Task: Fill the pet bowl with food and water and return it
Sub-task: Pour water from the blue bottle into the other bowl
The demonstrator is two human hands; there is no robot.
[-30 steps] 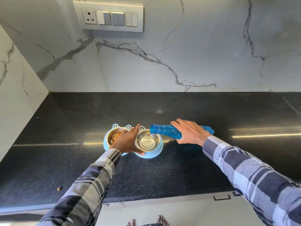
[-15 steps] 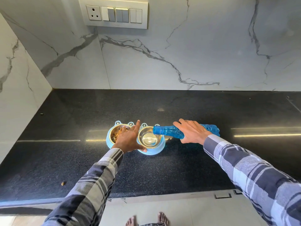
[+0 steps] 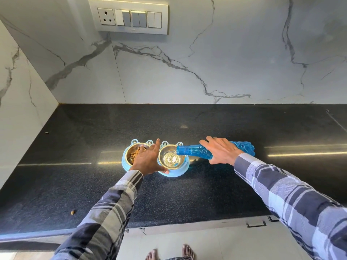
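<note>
Overhead, a polished black stone counter (image 3: 206,194) meets white marble walls (image 3: 206,68); left fingers (image 3: 156,145) rest straight on the blue double pet bowl (image 3: 174,173), right fingers (image 3: 208,142) hold a blue plastic bottle (image 3: 193,152); bare counter lies right.

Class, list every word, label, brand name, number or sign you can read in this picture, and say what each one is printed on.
None can be read.
Blue bottle: no label or print shows.
Pet bowl: no lettering visible.
Switch panel: no legible markings on its socket or switches.
</note>
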